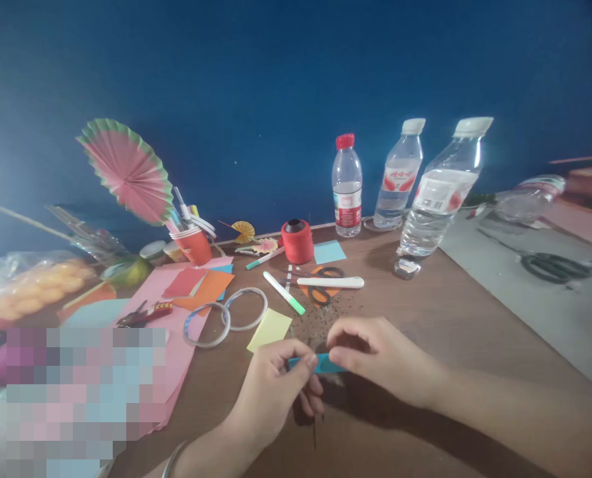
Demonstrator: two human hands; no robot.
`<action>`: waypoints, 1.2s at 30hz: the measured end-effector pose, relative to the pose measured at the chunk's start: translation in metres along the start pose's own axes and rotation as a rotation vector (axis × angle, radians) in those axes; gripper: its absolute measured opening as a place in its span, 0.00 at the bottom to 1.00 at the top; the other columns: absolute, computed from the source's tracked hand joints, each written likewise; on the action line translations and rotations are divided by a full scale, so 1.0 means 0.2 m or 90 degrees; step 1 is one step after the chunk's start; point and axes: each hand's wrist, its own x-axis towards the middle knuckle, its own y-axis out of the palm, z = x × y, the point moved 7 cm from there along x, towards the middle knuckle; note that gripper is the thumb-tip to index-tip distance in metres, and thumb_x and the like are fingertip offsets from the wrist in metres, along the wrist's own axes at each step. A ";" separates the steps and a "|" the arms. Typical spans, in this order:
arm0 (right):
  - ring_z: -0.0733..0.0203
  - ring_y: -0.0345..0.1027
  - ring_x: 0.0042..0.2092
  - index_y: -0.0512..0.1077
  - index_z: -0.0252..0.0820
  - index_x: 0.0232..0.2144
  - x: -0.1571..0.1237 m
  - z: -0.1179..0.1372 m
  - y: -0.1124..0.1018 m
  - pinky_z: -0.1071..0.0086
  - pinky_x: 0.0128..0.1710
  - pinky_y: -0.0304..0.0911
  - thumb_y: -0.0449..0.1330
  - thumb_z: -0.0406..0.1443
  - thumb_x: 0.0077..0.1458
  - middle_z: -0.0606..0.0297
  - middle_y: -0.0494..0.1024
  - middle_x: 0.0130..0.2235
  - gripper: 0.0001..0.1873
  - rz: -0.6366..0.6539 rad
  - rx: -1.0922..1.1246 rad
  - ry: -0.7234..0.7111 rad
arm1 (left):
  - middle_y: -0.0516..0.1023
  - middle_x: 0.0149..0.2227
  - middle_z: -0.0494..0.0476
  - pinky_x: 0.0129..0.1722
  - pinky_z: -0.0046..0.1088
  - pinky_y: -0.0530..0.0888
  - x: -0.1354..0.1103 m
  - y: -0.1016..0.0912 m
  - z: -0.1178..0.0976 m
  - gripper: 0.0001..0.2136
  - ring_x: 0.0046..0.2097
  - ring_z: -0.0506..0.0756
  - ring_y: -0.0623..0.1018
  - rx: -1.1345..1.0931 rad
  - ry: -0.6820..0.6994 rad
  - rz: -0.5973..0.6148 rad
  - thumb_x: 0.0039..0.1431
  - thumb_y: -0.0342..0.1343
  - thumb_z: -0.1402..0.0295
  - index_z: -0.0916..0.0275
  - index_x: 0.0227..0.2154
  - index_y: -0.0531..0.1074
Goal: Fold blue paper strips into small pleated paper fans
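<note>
My left hand (273, 382) is pinching the left end of a narrow blue paper strip (325, 364) between thumb and fingers, low over the brown table. At its other end, the thumb and fingers of my right hand (383, 358) close on the strip. Beyond my hands, dark specks (325, 322) are scattered on the wood. A yellow paper square (270, 328) lies just past my left hand. Farther back are a white marker with a green tip (283, 292), black-handled scissors (320, 294) and a white-handled cutter (338, 283) resting across them.
Two tape rolls (206, 344) lie left, near pink paper (176, 372). A red cup (193, 245) holds pens and a folded paper fan (126, 172). A red thread spool (297, 242), a red-capped bottle (347, 189) and two white-capped bottles (440, 192) stand at the back.
</note>
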 end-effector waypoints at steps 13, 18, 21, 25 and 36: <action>0.70 0.60 0.26 0.68 0.39 0.22 -0.01 0.04 0.09 0.77 0.25 0.50 0.52 0.32 0.51 0.71 0.69 0.22 0.08 0.037 -0.133 -0.080 | 0.69 0.17 0.48 0.20 0.20 0.68 -0.02 0.01 -0.01 0.05 0.20 0.48 0.71 0.137 0.016 -0.032 0.51 0.50 0.69 0.64 0.22 0.65; 0.70 0.58 0.25 0.68 0.38 0.19 -0.02 0.01 0.05 0.77 0.25 0.51 0.53 0.34 0.50 0.70 0.66 0.21 0.10 0.026 -0.142 -0.076 | 0.69 0.17 0.48 0.17 0.20 0.67 -0.02 -0.02 0.00 0.07 0.18 0.47 0.71 0.111 -0.030 -0.033 0.49 0.53 0.68 0.65 0.21 0.65; 0.69 0.59 0.25 0.69 0.38 0.21 -0.02 -0.02 0.02 0.76 0.25 0.52 0.53 0.35 0.50 0.70 0.67 0.21 0.10 0.028 -0.127 -0.043 | 0.69 0.17 0.48 0.17 0.21 0.68 -0.02 -0.05 0.00 0.07 0.18 0.48 0.71 0.126 -0.034 -0.042 0.49 0.53 0.67 0.65 0.21 0.65; 0.69 0.59 0.25 0.69 0.38 0.20 -0.01 -0.04 -0.02 0.76 0.25 0.52 0.54 0.37 0.50 0.71 0.67 0.21 0.11 0.032 -0.127 -0.029 | 0.70 0.18 0.48 0.18 0.22 0.68 -0.01 -0.12 -0.01 0.06 0.19 0.49 0.72 0.175 0.007 -0.053 0.51 0.51 0.67 0.64 0.22 0.65; 0.66 0.64 0.28 0.73 0.42 0.25 0.00 -0.05 0.00 0.74 0.27 0.55 0.53 0.38 0.51 0.69 0.73 0.24 0.11 0.064 -0.150 0.015 | 0.72 0.32 0.53 0.36 0.29 0.66 -0.09 -0.05 -0.22 0.06 0.35 0.52 0.70 0.553 0.462 -0.055 0.54 0.51 0.71 0.61 0.36 0.68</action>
